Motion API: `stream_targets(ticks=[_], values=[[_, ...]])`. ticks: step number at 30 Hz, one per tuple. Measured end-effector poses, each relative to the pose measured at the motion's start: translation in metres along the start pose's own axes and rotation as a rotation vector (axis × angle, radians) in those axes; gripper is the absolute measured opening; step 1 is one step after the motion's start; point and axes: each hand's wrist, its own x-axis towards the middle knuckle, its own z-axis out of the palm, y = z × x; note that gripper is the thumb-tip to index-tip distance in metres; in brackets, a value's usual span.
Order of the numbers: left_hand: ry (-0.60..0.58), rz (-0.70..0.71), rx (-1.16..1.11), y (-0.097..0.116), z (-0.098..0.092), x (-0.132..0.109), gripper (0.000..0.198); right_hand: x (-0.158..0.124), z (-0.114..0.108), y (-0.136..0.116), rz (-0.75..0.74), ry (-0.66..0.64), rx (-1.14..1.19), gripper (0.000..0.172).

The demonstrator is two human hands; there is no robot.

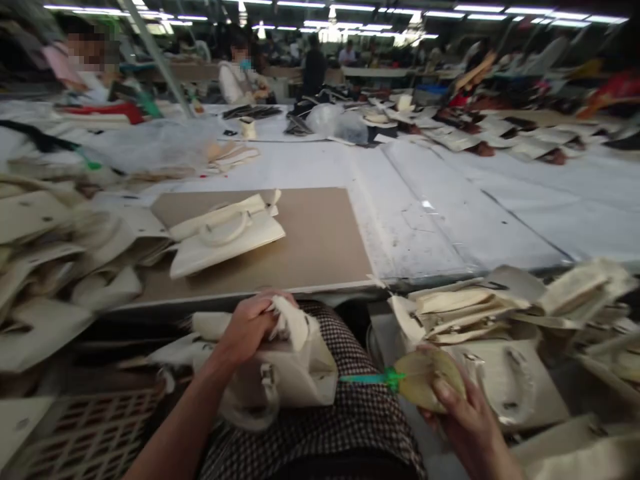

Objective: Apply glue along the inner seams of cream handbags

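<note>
My left hand (257, 319) is closed on the top edge of a cream handbag (300, 373) that rests on my lap. Loose cream flaps stick up beside its fingers, and a curved handle hangs down the bag's near side. In my right hand (460, 400) is a yellowish squeeze bottle (425, 379) with a green collar and a long teal nozzle. The nozzle points left, its tip close to the bag's right side; whether it touches I cannot tell. Another cream handbag (230, 233) lies on a brown board (320, 240) on the table ahead.
Cream bag pieces (40, 287) are heaped at the left. More cream bags (500, 360) crowd my right side. A slatted crate (95, 427) stands at lower left. The white table (400, 213) stretches ahead, with clear plastic (150, 143) and stacked parts farther off. Several people work beyond.
</note>
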Motion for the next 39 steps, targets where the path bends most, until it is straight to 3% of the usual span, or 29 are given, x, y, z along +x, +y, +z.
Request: stream_targets(ticks=[2,7,18,24,29,39], values=[[-0.025,-0.041,-0.085,-0.006,-0.004,-0.010,0.031,0.004,-0.006,-0.004,-0.030,0.046,-0.163,0.059],[-0.070,-0.071,-0.255,-0.009,0.009,0.006,0.026,0.009,-0.013,-0.011,-0.089,0.000,-0.545,0.060],[-0.077,-0.164,-0.303,-0.020,0.008,0.012,0.028,0.035,-0.015,-0.002,-0.116,-0.150,-0.775,0.061],[-0.059,-0.114,-0.286,-0.019,0.009,0.008,0.024,0.033,-0.005,-0.001,-0.144,-0.171,-0.854,0.057],[-0.042,-0.037,-0.300,-0.021,0.009,0.000,0.021,0.024,0.012,-0.011,-0.041,-0.131,-0.881,0.055],[-0.009,0.131,-0.239,-0.018,0.012,-0.013,0.021,0.009,0.015,-0.010,0.110,-0.127,-0.687,0.051]])
